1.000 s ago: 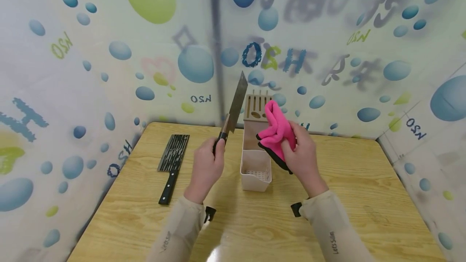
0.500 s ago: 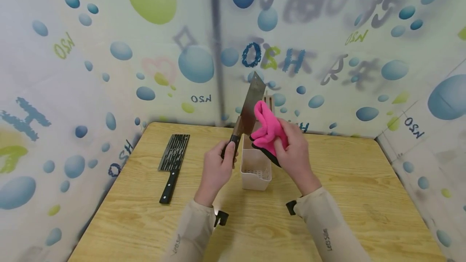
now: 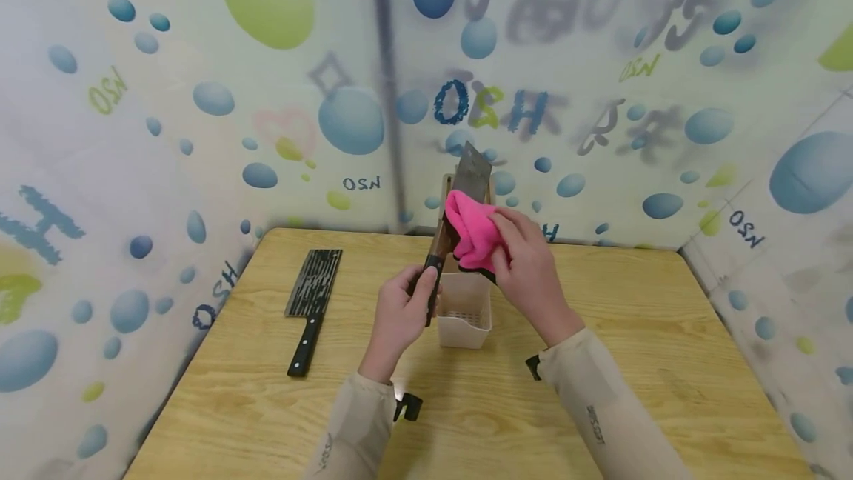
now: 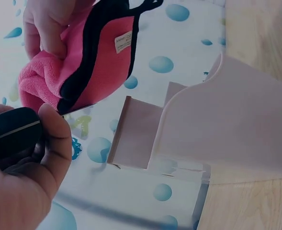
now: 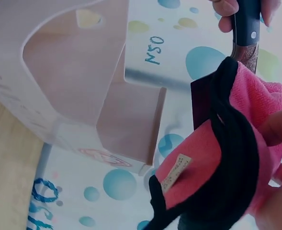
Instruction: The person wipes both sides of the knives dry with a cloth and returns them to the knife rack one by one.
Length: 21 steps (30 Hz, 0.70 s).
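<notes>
In the head view my left hand (image 3: 400,313) grips a kitchen knife (image 3: 473,172) by its black handle, the broad blade tilted up and away. My right hand (image 3: 533,265) holds a bunched pink cloth (image 3: 469,228) with black edging over the lower blade, hiding part of it. The right wrist view shows the cloth (image 5: 193,163) wrapped across the blade just past the knife's handle (image 5: 246,21). Behind and below both hands stands a pale knife holder (image 3: 464,328), its slotted top mostly covered by the blade and cloth.
On the wooden table (image 3: 620,384), a second knife, a cleaver (image 3: 313,284) with a black-streaked blade and black handle, lies to the left. A patterned wall covering (image 3: 586,58) rises close behind the table and along both sides.
My left hand has brought the knife rightward, in front of the holder. The right hand has moved left, and the cloth, apart from the blade earlier, now covers its lower part.
</notes>
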### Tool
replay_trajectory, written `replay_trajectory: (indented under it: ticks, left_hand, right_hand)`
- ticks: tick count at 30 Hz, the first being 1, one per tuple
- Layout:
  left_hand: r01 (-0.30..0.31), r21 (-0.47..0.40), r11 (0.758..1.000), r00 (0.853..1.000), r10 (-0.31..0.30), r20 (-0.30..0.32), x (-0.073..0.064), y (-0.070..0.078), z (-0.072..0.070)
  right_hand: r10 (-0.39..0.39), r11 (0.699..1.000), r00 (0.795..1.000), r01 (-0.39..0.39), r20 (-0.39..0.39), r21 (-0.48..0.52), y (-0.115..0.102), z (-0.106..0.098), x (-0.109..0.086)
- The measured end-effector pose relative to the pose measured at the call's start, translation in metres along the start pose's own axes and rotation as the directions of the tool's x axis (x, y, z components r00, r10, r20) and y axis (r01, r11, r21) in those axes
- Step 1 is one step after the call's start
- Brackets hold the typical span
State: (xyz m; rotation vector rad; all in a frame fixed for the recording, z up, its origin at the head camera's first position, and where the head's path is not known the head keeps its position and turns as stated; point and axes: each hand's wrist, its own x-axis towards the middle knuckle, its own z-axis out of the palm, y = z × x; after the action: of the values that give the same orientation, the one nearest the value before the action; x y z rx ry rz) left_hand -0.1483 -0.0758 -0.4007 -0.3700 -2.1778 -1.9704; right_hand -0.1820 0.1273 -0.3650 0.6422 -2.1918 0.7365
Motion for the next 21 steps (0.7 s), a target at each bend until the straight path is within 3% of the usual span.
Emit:
replay_trajectory:
  ticks: [5,11,21]
  left_hand:
    - [-0.013,0.021,1.0,1.0,0.013,0.013,0.0002,0.0006,0.0002]
    - [0.015,0.014,1.0,1.0,-0.016,0.026,-0.0009,0.0017,0.0003]
    - [-0.002,0.015,1.0,1.0,0.002,0.029,-0.0009,-0.0001,-0.0002]
  right_hand:
    - [-0.073,0.994,0.996,0.077,0.059,-0.075,0.0013,-0.0011,0.006]
    - [-0.135,0.983,0.977,0.153,0.164,-0.103,0.002,-0.0001,0.0073]
    - [-0.178,0.969,0.958,0.21,0.223,-0.127,-0.006,0.0012,0.0094]
